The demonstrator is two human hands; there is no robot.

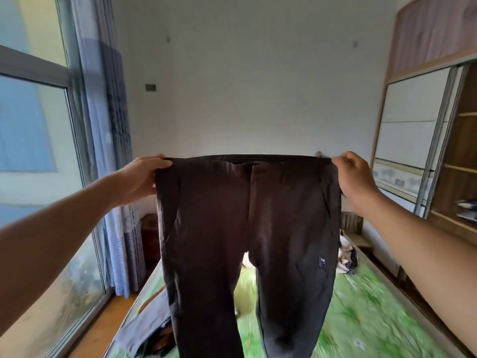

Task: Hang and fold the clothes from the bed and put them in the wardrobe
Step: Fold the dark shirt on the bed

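Note:
A pair of dark brown trousers [247, 228] hangs in front of me, stretched flat by the waistband, legs dangling over the bed [361, 319]. My left hand [142, 178] pinches the left end of the waistband, thumb on top. My right hand [355, 174] grips the right end with curled fingers. A small dark label sits on the right leg. The open wardrobe [462, 156] with wooden shelves stands at the right edge.
The bed has a green patterned sheet; a grey garment [147, 329] lies at its left edge and a light bundle of clothes [347, 257] at its far right. A large window [36, 151] and blue curtain [113, 164] fill the left. A white wall lies ahead.

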